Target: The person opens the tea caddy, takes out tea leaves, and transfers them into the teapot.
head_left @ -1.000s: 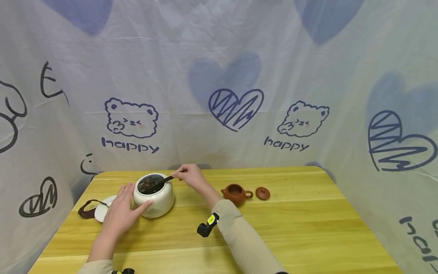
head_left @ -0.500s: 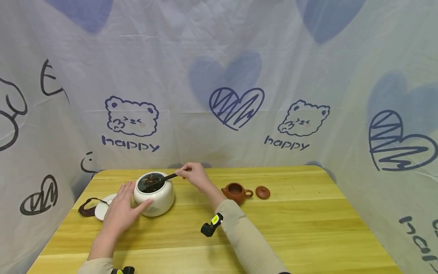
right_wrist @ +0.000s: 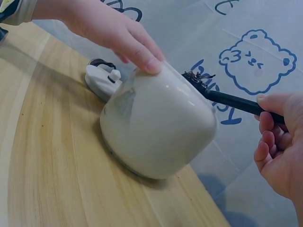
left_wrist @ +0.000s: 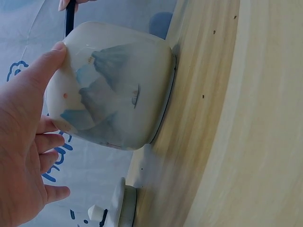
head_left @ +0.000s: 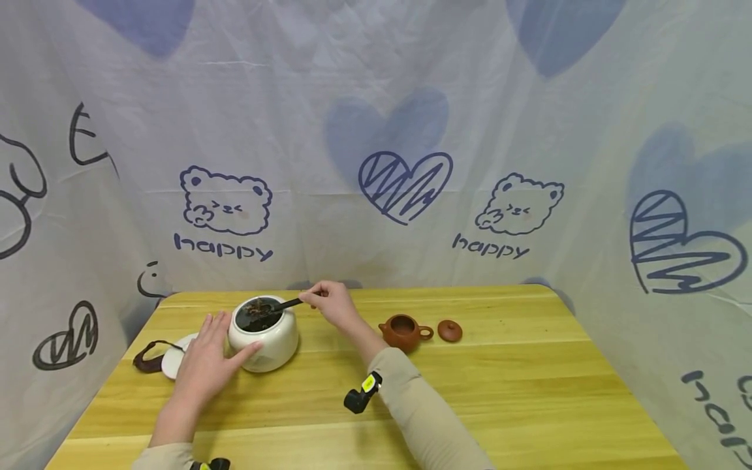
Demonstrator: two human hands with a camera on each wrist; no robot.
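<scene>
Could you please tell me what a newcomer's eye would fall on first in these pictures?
Probably the white jar toward the table's left end, with the left grip at its side and the right grip holding a black scoop bearing dark, leafy pieces at its mouth. Next, likely the reddish-brown teapot, standing open to the jar's right, with a matching lid beyond its handle.

On a pale wooden table (right_wrist: 52,137) stands a rounded, glossy white jar (right_wrist: 158,127) — the left hand (right_wrist: 118,35) touching it, a white knobbed lid (right_wrist: 101,81) beyond it. Beside the jar, the right hand (right_wrist: 284,146) grips a slim black scoop (right_wrist: 234,100) — dark shreds (right_wrist: 196,77) at its tip.
</scene>
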